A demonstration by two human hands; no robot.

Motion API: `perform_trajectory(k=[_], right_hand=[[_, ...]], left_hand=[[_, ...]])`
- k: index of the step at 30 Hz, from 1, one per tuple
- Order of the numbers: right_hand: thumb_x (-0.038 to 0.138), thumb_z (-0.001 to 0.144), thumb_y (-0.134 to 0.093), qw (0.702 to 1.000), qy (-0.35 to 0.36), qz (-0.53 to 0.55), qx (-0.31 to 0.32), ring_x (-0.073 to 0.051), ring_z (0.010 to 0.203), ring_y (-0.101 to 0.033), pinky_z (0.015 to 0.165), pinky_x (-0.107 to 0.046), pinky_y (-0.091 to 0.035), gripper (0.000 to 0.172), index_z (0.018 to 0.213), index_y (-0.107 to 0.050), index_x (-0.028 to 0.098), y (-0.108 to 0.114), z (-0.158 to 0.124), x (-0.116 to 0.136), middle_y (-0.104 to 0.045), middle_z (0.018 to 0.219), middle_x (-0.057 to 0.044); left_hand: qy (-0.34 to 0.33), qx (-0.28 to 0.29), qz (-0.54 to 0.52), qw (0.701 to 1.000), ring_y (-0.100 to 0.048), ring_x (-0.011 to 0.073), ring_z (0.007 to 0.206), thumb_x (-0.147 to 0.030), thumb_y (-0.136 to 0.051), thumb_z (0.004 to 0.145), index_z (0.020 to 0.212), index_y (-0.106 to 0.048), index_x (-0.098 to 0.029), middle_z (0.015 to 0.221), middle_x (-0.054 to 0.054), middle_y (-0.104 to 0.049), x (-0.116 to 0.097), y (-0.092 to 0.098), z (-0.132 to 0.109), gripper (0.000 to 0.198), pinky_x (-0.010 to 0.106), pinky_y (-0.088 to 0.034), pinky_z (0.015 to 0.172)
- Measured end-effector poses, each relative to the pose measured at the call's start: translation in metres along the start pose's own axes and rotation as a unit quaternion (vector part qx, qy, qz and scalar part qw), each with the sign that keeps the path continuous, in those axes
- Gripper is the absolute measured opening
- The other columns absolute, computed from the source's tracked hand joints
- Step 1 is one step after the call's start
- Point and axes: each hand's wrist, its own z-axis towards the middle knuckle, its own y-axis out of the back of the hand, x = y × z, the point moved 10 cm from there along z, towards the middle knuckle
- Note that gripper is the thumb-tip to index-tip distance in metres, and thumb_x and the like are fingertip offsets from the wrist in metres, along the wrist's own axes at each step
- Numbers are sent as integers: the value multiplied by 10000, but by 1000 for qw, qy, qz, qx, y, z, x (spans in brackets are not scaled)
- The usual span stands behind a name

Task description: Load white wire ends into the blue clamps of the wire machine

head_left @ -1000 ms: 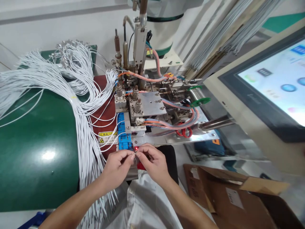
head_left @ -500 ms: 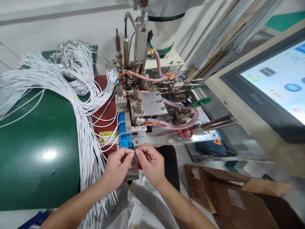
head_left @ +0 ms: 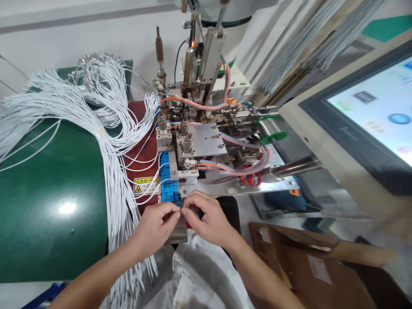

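Right now both hands meet at the lower centre of the frame, just below the front end of a metal machine (head_left: 206, 139). The left hand (head_left: 156, 226) has its thumb and forefinger pinched together, and the right hand (head_left: 207, 219) comes at it from the other side, thumb and forefinger also drawn close. Their tips all but touch; whatever may be between them is too small and hidden for me to tell.

Just above the fingertips sit the blue blocks (head_left: 168, 186), running down the machine's left edge. Thin white wires (head_left: 153, 174) curve from them leftward over a red-brown surface (head_left: 149, 148), past a yellow-and-white warning sticker (head_left: 146, 187).

A thick bundle of white wires (head_left: 104, 150) sweeps across from the upper left, then hangs down to the left of the left hand, partly lying on a green table (head_left: 54, 189).

Orange and bluish hoses (head_left: 231, 172) loop over the machine near the middle of the frame, and a spool with green rims (head_left: 273, 128) stands to their right. A tilted screen (head_left: 376, 107) glows at the upper right, with an open cardboard box (head_left: 347, 279) below it in the lower right corner.
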Motion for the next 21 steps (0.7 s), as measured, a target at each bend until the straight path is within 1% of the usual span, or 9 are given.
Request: perform_trajectory(k=[2, 3, 4, 6, 7, 8, 10, 16, 21], right_hand=[[103, 719, -529, 998, 1, 9, 58, -118, 583, -480, 539, -230, -389, 105, 653, -539, 185, -8, 0, 0, -513, 615, 10], [103, 718, -533, 998, -8, 22, 60, -116, 580, -479, 539, -228, -385, 112, 641, -539, 183, -10, -1, -2, -513, 614, 11], [110, 727, -534, 998, -26, 40, 40, -114, 576, -480, 539, -228, -385, 121, 630, -539, 182, -10, -1, -6, -515, 612, 12], [146, 763, -533, 991, -79, 91, -50, -109, 564, -483, 543, -228, -392, 156, 611, -533, 181, -5, -6, -17, -520, 606, 11], [164, 778, -530, 982, -104, 119, -99, -111, 566, -486, 545, -231, -397, 174, 604, -531, 181, -2, -10, -23, -524, 604, 10], [174, 784, -528, 974, -119, 140, -132, -116, 574, -494, 554, -235, -402, 190, 594, -530, 182, -3, -14, -27, -524, 592, 10], [187, 777, -546, 965, -135, 157, -164, -123, 585, -504, 567, -244, -410, 191, 586, -548, 181, -6, -20, -32, -537, 595, 4], [230, 727, -600, 948, -181, 209, -154, -144, 630, -552, 596, -268, -449, 76, 686, -630, 174, -11, -21, -45, -592, 671, -22], [238, 705, -625, 919, -232, 277, -158, -124, 572, -545, 565, -257, -456, 110, 624, -610, 165, -18, -23, -53, -599, 612, -7]], left_hand=[[-18, 48, 43, 998, -505, 92, 597, -172, -486, 808, 680, -604, -172, 633, -35, -588, -5, -4, 0, 174, 189, -368, 573], [-18, 56, 44, 997, -506, 92, 596, -172, -485, 807, 685, -606, -174, 631, -36, -589, -5, -4, 0, 173, 188, -369, 572], [-13, 44, 34, 998, -508, 93, 598, -180, -481, 811, 703, -609, -174, 635, -35, -590, -4, -3, 0, 168, 187, -375, 574], [2, -15, -2, 1000, -513, 97, 608, -214, -475, 825, 748, -609, -172, 656, -27, -593, 2, 5, 1, 160, 187, -395, 588], [9, -45, -17, 999, -513, 98, 610, -233, -475, 830, 762, -605, -170, 664, -23, -594, 6, 8, 1, 160, 188, -403, 593], [15, -68, -26, 997, -512, 99, 610, -251, -477, 834, 771, -603, -168, 669, -19, -593, 9, 9, 0, 163, 189, -407, 595], [21, -87, -37, 995, -509, 98, 603, -271, -484, 835, 772, -604, -166, 667, -15, -594, 14, 8, 0, 171, 187, -408, 587], [21, -86, -49, 995, -533, 104, 618, -249, -501, 817, 781, -632, -165, 691, -3, -620, 17, 6, -1, 159, 184, -416, 588], [48, -88, -63, 993, -495, 93, 534, -285, -495, 819, 774, -631, -156, 641, -4, -605, 18, 6, -2, 193, 177, -391, 506]])
